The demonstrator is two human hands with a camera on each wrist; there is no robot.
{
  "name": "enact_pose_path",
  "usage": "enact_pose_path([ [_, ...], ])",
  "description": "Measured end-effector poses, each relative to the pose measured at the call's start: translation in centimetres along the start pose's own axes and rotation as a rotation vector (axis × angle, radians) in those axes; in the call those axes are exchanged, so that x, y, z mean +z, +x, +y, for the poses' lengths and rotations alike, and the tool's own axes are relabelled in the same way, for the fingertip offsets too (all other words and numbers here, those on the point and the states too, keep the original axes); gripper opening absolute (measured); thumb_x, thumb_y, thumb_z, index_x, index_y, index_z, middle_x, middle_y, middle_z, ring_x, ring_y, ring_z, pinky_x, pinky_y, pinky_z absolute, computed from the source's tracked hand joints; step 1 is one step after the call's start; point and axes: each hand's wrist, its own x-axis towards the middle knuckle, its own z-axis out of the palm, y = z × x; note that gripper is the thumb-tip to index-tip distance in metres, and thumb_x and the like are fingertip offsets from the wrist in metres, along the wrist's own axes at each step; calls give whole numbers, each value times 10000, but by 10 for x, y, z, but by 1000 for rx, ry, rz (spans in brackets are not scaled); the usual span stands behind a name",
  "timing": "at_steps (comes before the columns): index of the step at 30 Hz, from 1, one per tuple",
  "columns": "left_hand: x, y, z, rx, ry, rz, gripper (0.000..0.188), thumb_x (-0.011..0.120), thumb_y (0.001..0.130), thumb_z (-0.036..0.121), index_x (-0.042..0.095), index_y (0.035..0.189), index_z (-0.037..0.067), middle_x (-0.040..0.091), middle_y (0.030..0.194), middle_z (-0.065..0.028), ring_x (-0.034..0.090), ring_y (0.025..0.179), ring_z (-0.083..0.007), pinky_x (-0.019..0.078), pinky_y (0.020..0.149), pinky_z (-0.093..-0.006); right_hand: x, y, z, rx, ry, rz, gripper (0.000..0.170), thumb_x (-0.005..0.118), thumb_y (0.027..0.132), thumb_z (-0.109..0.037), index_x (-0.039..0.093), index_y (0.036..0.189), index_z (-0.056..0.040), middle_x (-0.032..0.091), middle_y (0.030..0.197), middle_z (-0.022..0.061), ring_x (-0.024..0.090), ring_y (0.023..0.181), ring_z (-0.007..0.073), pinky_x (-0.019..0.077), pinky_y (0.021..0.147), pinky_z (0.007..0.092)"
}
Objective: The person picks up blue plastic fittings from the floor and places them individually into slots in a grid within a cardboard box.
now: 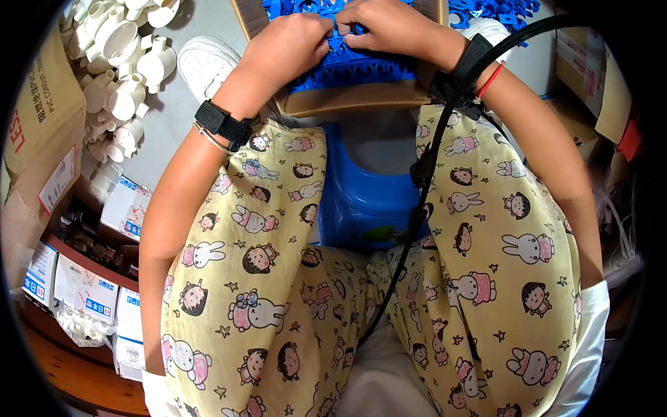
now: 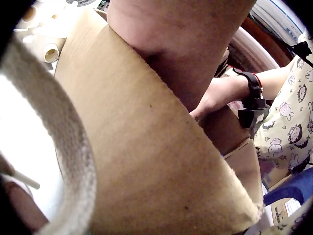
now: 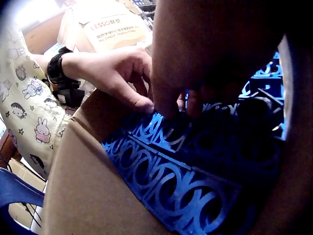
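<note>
Rows of blue plastic pipe clips (image 1: 361, 73), with U-shaped openings, fill an open cardboard box (image 1: 354, 103) between the person's feet. Over the clips, the left hand (image 1: 295, 43) has its fingers bent down and pinches at the blue pieces. Close beside it the right hand (image 1: 389, 26) also grips at the clips with curled fingers. In the right wrist view, the left thumb and the dark right fingers (image 3: 168, 100) meet at the top row of clips (image 3: 164, 129). The box wall (image 2: 142, 147) hides the left fingertips in the left wrist view.
White plastic pipe fittings (image 1: 125, 48) lie heaped at the left, next to a large carton (image 1: 42, 118). More loose blue clips (image 1: 497, 10) lie beyond the box. A blue stool (image 1: 361, 201) stands between the legs. A black cable (image 1: 445, 125) runs from the right wrist across the lap.
</note>
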Motion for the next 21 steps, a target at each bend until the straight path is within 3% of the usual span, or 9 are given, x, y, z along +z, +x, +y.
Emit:
enact_pose_path([
  [13, 0, -1, 0, 7, -9, 1, 181, 626, 825, 147, 620, 959, 26, 631, 839, -179, 618, 807, -357, 502, 734, -433, -1, 2, 1, 25, -36, -6, 176, 591, 791, -203, 611, 749, -33, 625, 737, 192, 606, 718, 392, 478, 638, 469],
  [21, 1, -1, 0, 12, -12, 3, 181, 630, 822, 142, 613, 957, 23, 621, 835, -178, 613, 811, -357, 500, 737, -436, 2, 0, -1, 11, -53, 12, 177, 583, 800, -209, 610, 785, -35, 636, 777, 186, 611, 742, 388, 480, 663, 464],
])
